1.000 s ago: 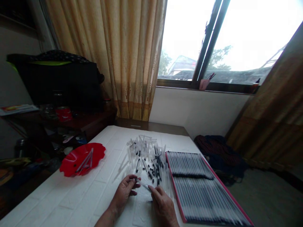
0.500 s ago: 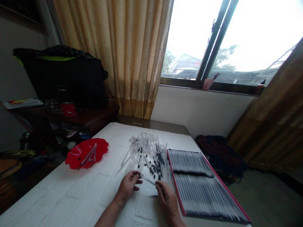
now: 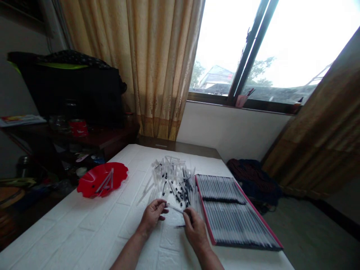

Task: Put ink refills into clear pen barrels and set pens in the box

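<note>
Clear plastic tubes (image 3: 239, 228) in red-edged tray (image 3: 259, 216)

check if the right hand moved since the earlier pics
Yes, slightly: the right hand now sits closer to the tray's red left edge, moving sideways toward it.

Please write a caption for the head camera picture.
Left hand and right hand hold a clear plastic tube beside a red-edged tray of tubes.

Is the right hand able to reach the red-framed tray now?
Probably yes: the right hand sits just beside the tray's red frame, with only loose clear tubes between.
</note>
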Demonstrator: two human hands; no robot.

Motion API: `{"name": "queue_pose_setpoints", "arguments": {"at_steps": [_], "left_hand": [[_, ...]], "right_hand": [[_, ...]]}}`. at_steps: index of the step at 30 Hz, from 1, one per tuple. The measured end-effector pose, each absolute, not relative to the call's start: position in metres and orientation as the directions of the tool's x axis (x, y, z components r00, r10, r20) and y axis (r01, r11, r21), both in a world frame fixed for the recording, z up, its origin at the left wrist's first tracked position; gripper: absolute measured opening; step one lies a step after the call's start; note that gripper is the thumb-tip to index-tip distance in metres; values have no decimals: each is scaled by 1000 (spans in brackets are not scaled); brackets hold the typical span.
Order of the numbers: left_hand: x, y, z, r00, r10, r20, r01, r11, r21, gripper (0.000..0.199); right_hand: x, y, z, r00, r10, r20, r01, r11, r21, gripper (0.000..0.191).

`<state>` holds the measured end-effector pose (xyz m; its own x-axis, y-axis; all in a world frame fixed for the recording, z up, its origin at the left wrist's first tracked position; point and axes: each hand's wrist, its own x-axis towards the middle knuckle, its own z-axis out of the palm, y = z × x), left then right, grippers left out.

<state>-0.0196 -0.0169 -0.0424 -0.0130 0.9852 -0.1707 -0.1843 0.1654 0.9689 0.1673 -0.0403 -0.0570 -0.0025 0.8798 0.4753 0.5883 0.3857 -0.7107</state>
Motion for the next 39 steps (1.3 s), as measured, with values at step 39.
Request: {"name": "queue_pose_setpoints", "arguments": {"at_steps": [39], "left_hand": [[-24, -21, -31, -114, 967, -228, -236, 197, 952, 41]], "right_hand": [[175, -38, -63, 39, 943, 330, 318, 302, -899, 34]]}}
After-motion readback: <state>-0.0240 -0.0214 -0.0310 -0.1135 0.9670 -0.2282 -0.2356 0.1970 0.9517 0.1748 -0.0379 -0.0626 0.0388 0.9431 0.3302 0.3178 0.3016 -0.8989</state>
